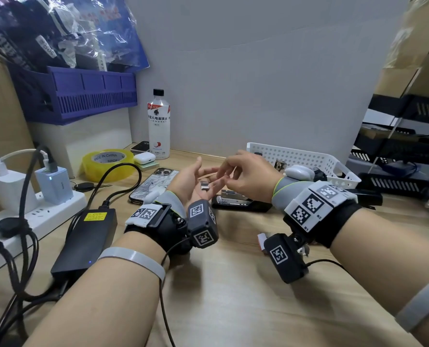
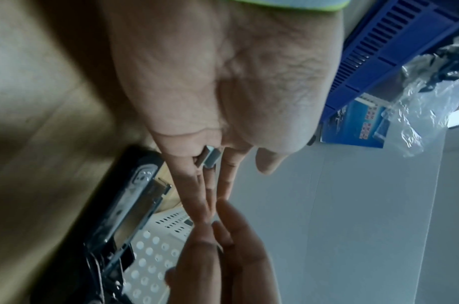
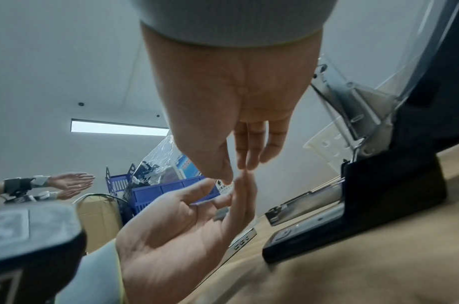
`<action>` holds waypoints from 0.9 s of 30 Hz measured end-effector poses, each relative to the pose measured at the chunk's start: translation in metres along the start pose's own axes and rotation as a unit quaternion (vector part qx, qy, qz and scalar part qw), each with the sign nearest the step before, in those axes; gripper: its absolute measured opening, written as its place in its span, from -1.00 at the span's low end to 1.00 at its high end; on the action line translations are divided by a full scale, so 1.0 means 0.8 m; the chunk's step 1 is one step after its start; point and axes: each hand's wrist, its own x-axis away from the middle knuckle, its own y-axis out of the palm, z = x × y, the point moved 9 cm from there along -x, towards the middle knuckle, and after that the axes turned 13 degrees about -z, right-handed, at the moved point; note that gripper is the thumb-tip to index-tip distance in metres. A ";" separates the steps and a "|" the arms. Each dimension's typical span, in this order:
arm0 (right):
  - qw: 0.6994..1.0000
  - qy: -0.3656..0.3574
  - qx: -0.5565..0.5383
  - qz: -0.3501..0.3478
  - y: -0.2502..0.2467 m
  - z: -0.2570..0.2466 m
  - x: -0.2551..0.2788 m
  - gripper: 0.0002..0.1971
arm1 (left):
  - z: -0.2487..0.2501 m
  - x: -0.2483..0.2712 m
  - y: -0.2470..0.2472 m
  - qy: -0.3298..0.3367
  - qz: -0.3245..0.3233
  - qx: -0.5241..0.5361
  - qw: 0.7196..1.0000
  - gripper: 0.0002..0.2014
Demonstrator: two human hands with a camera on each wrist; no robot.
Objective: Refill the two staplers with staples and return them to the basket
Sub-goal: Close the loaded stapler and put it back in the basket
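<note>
My left hand (image 1: 195,181) lies palm up over the desk with straight fingers. A short strip of staples (image 1: 205,185) (image 2: 210,157) rests at the base of those fingers. My right hand (image 1: 248,176) hovers just right of it. Its thumb and loosely bent fingertips (image 3: 242,167) meet the left fingertips, and I see nothing between them. Below both hands a black stapler (image 1: 238,202) (image 3: 379,195) lies open on the desk, its metal magazine bare and its top swung up. The white perforated basket (image 1: 308,159) stands behind the right hand.
A phone (image 1: 153,184), a yellow tape roll (image 1: 107,162), a bottle (image 1: 158,123), a power strip (image 1: 33,216) and a black adapter (image 1: 85,239) with cables crowd the left. A small box (image 1: 262,240) peeks out under my right wrist. Black trays (image 1: 396,181) stand right.
</note>
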 end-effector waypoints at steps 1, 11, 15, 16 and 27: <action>1.000 -0.005 0.005 0.009 -0.001 -0.003 -0.002 -0.86 | 0.000 0.000 0.004 -0.001 -0.012 0.005 1.000 -0.45; 0.998 -0.029 0.047 -0.020 0.012 -0.032 -0.016 -0.86 | -0.005 -0.001 0.029 -0.016 -0.087 0.020 0.996 -0.42; 0.999 -0.019 0.017 -0.028 0.009 -0.020 -0.014 -0.92 | -0.009 0.000 0.030 -0.015 -0.082 0.028 0.996 -0.51; 1.000 -0.014 0.004 -0.022 0.006 -0.015 -0.013 -0.93 | -0.011 0.000 0.030 -0.017 -0.079 0.025 0.996 -0.56; 0.998 0.013 -0.069 0.010 -0.011 0.027 -0.007 -0.94 | -0.007 0.007 0.024 -0.001 -0.090 -0.023 0.996 -0.78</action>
